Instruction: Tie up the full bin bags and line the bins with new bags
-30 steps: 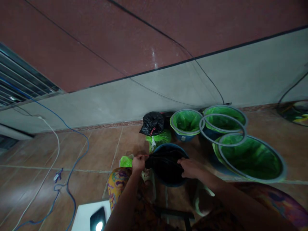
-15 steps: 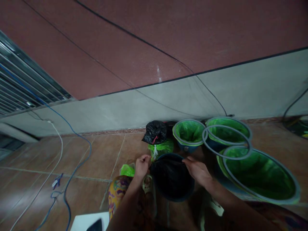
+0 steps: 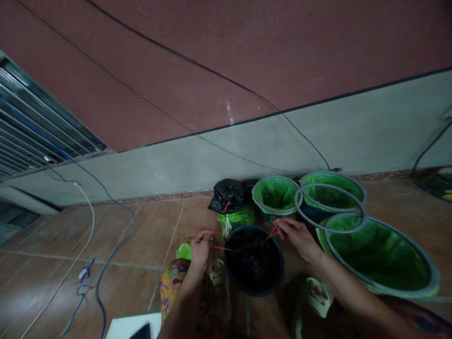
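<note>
A dark bucket [image 3: 240, 281] stands on the tiles between my feet, with a black trash bag [image 3: 252, 256] inside it. Red drawstrings run out from the bag on both sides. My left hand [image 3: 201, 246] is closed on one red drawstring [image 3: 221, 248], left of the bucket rim. Above the right side of the rim, my right hand [image 3: 294, 235] pinches the other red drawstring loop [image 3: 272, 231]. Both strings look stretched outward. Behind the bucket sit a tied black bag [image 3: 229, 194] and a tied green bag [image 3: 243, 216].
Several bins with green liners stand to the right, including a large one [image 3: 381, 254]. A loose grey ring [image 3: 299, 207] rests across them. Blue cable [image 3: 132, 226] and a white cable [image 3: 92, 221] cross the floor at left. A white board [image 3: 120, 327] lies at the bottom.
My hands held the bag's black edge at the rim before. Now both have moved outward, the right one also up, and red drawstrings show pulled out. The bag has sunk lower in the bucket.
</note>
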### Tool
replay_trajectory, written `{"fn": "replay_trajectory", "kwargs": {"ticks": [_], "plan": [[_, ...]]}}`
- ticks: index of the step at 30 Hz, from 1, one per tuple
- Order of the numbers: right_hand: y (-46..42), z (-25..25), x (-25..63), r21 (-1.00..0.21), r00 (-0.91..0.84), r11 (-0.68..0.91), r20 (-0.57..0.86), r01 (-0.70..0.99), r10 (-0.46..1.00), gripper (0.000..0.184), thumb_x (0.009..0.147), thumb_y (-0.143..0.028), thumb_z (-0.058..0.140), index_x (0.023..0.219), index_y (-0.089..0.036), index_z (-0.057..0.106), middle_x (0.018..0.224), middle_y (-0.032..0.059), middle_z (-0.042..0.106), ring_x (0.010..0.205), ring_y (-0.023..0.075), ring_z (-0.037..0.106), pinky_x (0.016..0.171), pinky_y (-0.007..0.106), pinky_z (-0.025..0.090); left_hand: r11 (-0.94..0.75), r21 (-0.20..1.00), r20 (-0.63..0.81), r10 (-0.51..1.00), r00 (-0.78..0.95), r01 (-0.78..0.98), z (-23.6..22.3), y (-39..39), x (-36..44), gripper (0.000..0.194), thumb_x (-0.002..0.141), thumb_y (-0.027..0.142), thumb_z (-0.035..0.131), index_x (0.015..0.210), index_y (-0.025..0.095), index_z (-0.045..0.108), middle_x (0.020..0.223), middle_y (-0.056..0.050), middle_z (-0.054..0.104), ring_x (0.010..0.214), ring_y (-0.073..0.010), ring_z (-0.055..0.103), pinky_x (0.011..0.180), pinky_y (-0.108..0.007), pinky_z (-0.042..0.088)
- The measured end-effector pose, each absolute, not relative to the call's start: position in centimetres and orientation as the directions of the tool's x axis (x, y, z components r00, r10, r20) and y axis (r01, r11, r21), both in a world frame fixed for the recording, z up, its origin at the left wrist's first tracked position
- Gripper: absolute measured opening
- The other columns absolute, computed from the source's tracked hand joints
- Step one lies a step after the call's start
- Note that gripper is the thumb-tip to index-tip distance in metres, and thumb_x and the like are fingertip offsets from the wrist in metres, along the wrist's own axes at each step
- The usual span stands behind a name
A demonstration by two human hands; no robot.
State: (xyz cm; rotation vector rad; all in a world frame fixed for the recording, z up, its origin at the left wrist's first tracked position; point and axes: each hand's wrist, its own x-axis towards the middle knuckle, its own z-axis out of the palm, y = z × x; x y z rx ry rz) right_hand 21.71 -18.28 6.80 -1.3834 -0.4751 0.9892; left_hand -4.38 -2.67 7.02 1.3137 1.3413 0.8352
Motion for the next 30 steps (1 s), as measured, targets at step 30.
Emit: {"fn": "replay_trajectory", "kwargs": {"ticks": [30], "plan": [[-15.4, 4.3, 14.2, -0.989, -0.042, -0.1, -0.096, -0.113, 0.994, 0.054, 0.086, -0.069, 0.043, 0.076, -0.018, 0.058, 0.048, -0.0053, 0.044, 0.042, 0.0078, 0.036, 0.044, 0.024, 0.025, 0.049, 0.981, -0.156, 0.78, 0.606, 0.189, 8.4, -7.5, 2.5, 0.029, 0.08, 0.04, 0.062, 0.099, 0.019, 0.07, 0.107, -0.008, 0.068, 0.1, -0.0208, 0.062, 0.095, -0.034, 0.045]]}}
